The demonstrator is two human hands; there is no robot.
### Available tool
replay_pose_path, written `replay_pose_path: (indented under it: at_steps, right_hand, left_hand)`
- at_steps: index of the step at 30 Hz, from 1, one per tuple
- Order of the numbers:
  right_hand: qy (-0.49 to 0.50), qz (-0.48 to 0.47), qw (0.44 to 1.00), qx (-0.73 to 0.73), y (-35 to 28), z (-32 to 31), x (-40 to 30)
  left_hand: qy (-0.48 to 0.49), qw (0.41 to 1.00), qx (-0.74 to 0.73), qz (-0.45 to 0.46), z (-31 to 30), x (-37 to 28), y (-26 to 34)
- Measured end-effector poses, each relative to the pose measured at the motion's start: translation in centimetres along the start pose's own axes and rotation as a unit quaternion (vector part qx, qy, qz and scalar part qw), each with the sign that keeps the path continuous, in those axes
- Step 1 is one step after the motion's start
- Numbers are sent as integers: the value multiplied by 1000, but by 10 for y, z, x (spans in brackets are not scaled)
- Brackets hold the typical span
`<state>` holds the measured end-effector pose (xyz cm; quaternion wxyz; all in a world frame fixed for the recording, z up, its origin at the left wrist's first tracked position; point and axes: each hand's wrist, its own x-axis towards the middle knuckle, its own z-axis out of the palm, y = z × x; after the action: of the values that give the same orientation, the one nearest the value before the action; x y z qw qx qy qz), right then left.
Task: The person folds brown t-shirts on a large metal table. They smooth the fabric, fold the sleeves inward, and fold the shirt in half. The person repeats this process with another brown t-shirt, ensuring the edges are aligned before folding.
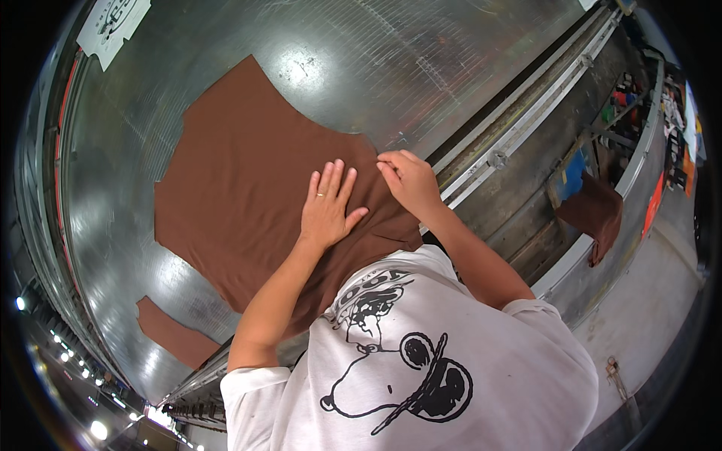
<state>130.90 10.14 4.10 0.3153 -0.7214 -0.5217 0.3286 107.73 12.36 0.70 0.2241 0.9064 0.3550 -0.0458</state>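
A large cut panel of brown fabric (237, 163) lies spread on a metal table (361, 73), and its near end hangs over the edge by my body. Small wrinkles run through its near part. My left hand (329, 206) rests flat on the panel, fingers spread and a ring on one of them. At the panel's right edge, my right hand (410, 181) has thumb and fingertips pinched together on the fabric border. How much cloth is between those fingertips is hidden. A smaller brown fabric piece (175, 332) lies apart at the lower left.
A metal rail (530, 121) runs along the table's right side. Beyond it, dark brown cloth (592, 211) drapes over another metal edge (569, 265), near a blue object (575, 169). A white printed piece (115, 25) lies at the upper left. A red strip (65, 107) follows the far left edge.
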Motion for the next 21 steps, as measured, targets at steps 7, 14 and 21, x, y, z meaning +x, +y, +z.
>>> replay_pose_path:
  at_steps: [7, 14, 21]
  right_hand:
    - [-37, 107, 993, 44, 16, -8, -10]
    - [-18, 99, 991, 94, 43, -20, -48]
    - [-35, 69, 992, 100, 38, -26, -34]
  left_hand:
    - [14, 998, 23, 58, -2, 43, 12]
    - [73, 997, 26, -9, -6, 59, 4]
    - [93, 994, -37, -54, 22, 15, 53]
